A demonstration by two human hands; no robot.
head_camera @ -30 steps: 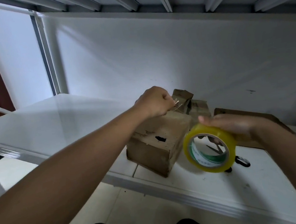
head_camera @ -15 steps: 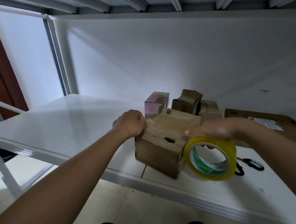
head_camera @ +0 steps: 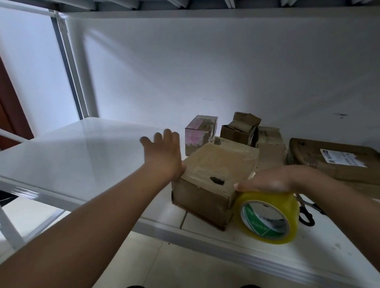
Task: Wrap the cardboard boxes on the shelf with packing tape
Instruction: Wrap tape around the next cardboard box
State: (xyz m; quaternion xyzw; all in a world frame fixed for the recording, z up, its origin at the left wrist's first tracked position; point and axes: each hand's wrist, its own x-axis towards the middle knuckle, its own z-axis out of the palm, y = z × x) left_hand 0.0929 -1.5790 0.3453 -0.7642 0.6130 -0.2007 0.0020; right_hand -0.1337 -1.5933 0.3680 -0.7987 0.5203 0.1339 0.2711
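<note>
The left hand [head_camera: 163,156] is spread wide, its heel against the upper left edge of the front cardboard box [head_camera: 214,181], which sits at the shelf [head_camera: 73,156] front edge. The right hand [head_camera: 274,179], its grip closed over the top, holds the yellow tape roll [head_camera: 268,217] just beside that box; smaller boxes [head_camera: 239,128] stand behind

We cannot see the scissors [head_camera: 308,211] whole: our right wrist covers their blades. The tape roll [head_camera: 268,219] hides our right hand's [head_camera: 274,179] fingertips.
</note>
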